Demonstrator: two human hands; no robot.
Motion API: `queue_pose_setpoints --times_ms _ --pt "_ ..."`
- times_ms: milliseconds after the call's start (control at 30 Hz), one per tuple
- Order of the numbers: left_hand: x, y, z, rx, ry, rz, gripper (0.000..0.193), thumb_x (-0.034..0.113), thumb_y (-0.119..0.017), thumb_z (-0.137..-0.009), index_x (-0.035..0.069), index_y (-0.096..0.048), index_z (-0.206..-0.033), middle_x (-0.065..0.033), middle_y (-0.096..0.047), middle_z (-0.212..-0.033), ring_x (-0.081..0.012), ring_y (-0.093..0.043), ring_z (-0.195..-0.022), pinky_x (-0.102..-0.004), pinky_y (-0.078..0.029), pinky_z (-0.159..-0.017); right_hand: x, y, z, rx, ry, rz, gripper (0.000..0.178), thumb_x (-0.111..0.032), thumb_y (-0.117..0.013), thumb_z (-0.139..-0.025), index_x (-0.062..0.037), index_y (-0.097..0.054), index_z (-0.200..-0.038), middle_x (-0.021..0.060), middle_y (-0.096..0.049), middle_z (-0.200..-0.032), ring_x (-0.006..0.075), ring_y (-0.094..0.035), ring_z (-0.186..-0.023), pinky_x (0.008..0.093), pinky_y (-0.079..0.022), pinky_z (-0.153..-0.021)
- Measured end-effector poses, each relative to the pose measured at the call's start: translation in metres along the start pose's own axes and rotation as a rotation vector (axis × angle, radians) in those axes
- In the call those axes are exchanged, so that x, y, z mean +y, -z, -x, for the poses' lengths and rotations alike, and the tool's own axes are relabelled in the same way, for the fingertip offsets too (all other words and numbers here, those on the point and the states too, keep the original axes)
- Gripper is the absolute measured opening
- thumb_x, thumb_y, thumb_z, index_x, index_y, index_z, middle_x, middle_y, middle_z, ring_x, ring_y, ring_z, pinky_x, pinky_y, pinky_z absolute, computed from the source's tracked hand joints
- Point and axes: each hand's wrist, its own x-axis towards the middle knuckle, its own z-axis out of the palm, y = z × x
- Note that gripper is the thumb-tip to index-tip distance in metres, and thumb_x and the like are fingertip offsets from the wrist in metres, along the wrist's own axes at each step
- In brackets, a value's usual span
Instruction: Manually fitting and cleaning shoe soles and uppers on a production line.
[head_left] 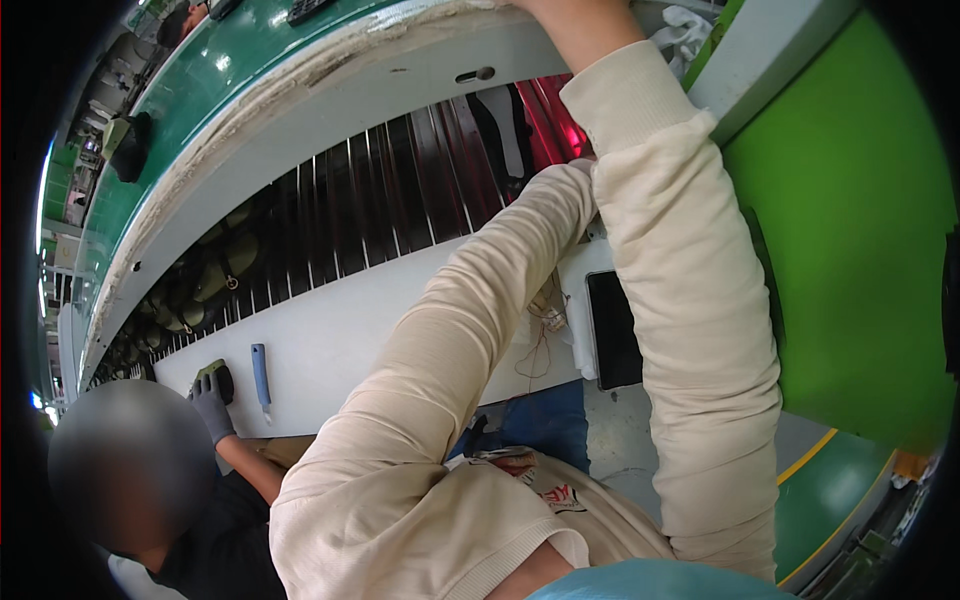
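My left arm [440, 300], in a cream sleeve, stretches toward the red-lit end of a roller conveyor [390, 180]. Its hand is almost wholly hidden behind my right sleeve, so I cannot see its fingers or what they hold. My right arm [690, 260] reaches up past the edge of a green-topped bench [330, 45]. Only the bare wrist [590, 28] shows before the top of the head view cuts off the fingers. Close to my left hand, a dark, grey-centred piece shaped like a sole [502, 130] lies on the rollers.
A blue-handled tool [261, 380] rests on the white ledge [340, 330]. Near my elbows lie a black-screened device [612, 330] and loose thread [535, 350]. At left, a co-worker's grey-gloved hand [210, 405] touches a dark green piece. A green panel [850, 250] stands right.
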Motion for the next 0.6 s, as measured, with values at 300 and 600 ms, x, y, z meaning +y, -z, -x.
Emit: queue_pose_setpoints --times_ms 300,600 --pt "-0.06 0.082 0.024 0.129 0.058 0.076 0.038 0.028 -0.082 -0.084 0.004 -0.074 -0.112 -0.0194 -0.077 -0.112 -0.0329 -0.076 -0.104 -0.0418 -0.059 -0.093 -0.002 0.007 0.005 -0.035 -0.025 0.008 0.036 -0.021 -0.075 -0.087 0.0047 -0.069 -0.112 0.0257 -0.073 -0.108 0.0456 -0.072 -0.103 0.0524 -0.058 -0.094" --pt "0.075 0.296 0.238 0.043 -0.156 -0.143 0.016 0.001 -0.072 -0.076 0.003 -0.056 -0.079 -0.0215 -0.073 -0.138 -0.0421 -0.065 -0.136 -0.0482 -0.048 -0.114 -0.009 0.003 0.011 -0.05 -0.036 0.043 0.034 -0.026 -0.072 -0.087 0.0002 -0.072 -0.108 0.0248 -0.076 -0.107 0.0458 -0.073 -0.102 0.0544 -0.058 -0.091"
